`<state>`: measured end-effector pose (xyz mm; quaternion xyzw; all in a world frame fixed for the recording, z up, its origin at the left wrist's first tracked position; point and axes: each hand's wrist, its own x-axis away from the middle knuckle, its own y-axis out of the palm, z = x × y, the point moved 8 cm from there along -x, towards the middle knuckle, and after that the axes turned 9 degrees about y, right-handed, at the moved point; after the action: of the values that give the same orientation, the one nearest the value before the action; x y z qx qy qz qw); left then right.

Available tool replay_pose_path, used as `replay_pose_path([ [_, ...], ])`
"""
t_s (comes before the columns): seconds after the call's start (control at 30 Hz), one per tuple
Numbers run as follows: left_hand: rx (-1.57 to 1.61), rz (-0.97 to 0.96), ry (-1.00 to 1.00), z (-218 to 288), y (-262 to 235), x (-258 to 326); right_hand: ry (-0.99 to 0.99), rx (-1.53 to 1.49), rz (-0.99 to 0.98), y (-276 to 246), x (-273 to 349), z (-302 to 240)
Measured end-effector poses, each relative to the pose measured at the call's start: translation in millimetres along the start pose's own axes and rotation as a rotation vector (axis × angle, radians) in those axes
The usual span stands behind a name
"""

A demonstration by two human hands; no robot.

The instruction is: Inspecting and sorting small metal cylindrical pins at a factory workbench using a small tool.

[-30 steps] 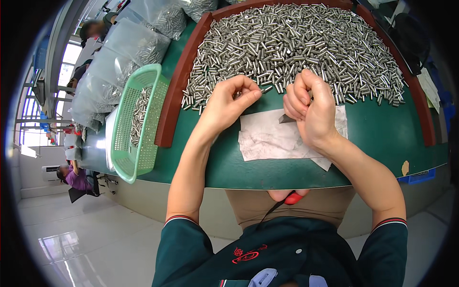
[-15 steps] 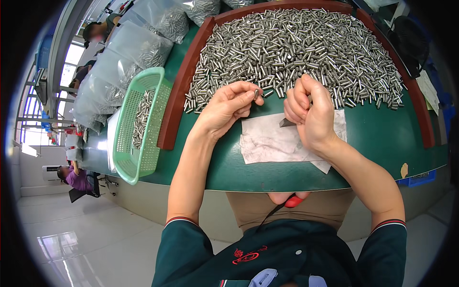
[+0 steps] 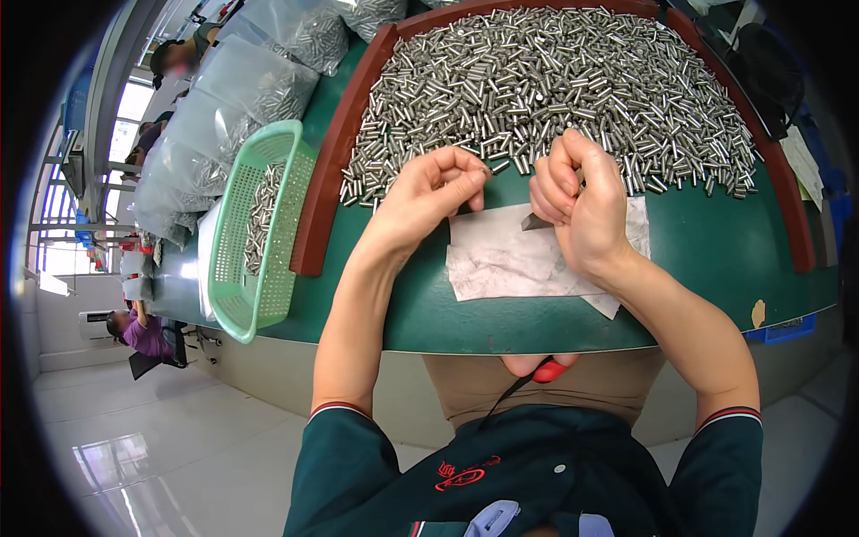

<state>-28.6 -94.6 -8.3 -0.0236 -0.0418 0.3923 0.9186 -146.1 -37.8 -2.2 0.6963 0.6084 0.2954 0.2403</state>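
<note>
My left hand (image 3: 436, 190) is closed in a pinch of thumb and index finger at the near edge of the pile of small metal pins (image 3: 555, 80). A sliver of one metal pin shows at its fingertips; most of it is hidden. My right hand (image 3: 586, 208) is curled round a dark flat blade-like piece (image 3: 534, 222), whose pointed end sticks out below the fingers. What else that fist holds is hidden. Under my right hand a stained white cloth (image 3: 501, 264) lies on the green tabletop (image 3: 429, 313). One loose pin (image 3: 499, 167) lies between the two hands.
A reddish-brown wooden frame (image 3: 324, 210) borders the pile. Left of it stands a light green plastic basket (image 3: 277, 291) with some pins inside. Clear bags of pins (image 3: 264, 80) line the far left. A dark fan-like object (image 3: 768, 76) is at the right. People sit in the left background.
My left hand has turned slightly, so the pin at its fingertips shows less than before. My right hand stays nearly in place with the blade-like piece.
</note>
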Motion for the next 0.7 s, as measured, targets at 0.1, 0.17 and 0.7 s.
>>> replay_pose_path([
  [0.1,-0.325,-0.207,0.066,7,22,8,-0.002,-0.004,0.002,-5,0,1],
  [0.17,-0.551,-0.237,0.072,4,29,14,-0.001,-0.017,0.001,-3,0,0],
  [0.7,-0.703,-0.154,0.061,7,25,14,-0.041,-0.082,-0.033,1,1,4],
])
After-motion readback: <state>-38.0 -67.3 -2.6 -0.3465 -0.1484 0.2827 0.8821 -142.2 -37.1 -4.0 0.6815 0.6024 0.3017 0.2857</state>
